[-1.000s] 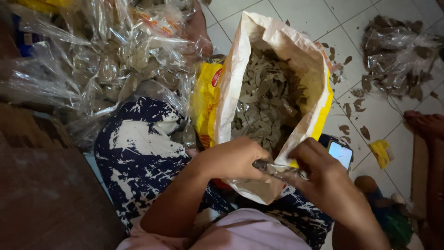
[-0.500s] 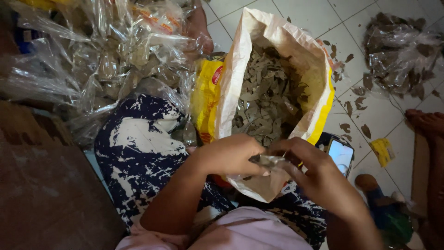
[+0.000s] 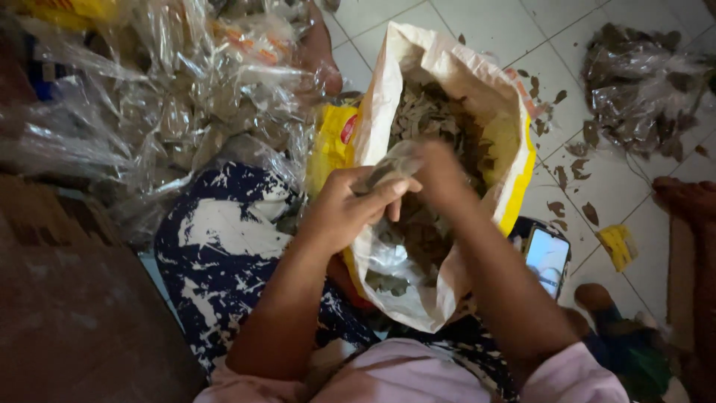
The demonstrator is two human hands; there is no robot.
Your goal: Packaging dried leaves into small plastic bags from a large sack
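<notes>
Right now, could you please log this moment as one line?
left hand: holds small clear bag | right hand: in large sack, on dried leaves | phone: on floor beside sack

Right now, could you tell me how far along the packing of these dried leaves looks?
Done: a heap of clear bags holding leaves lies on the left, another filled bag on the tiles. In hand: the left hand pinches a small clear bag over the big sack while the right hand reaches in. Left: the sack still holds plenty of dried leaves.
</notes>
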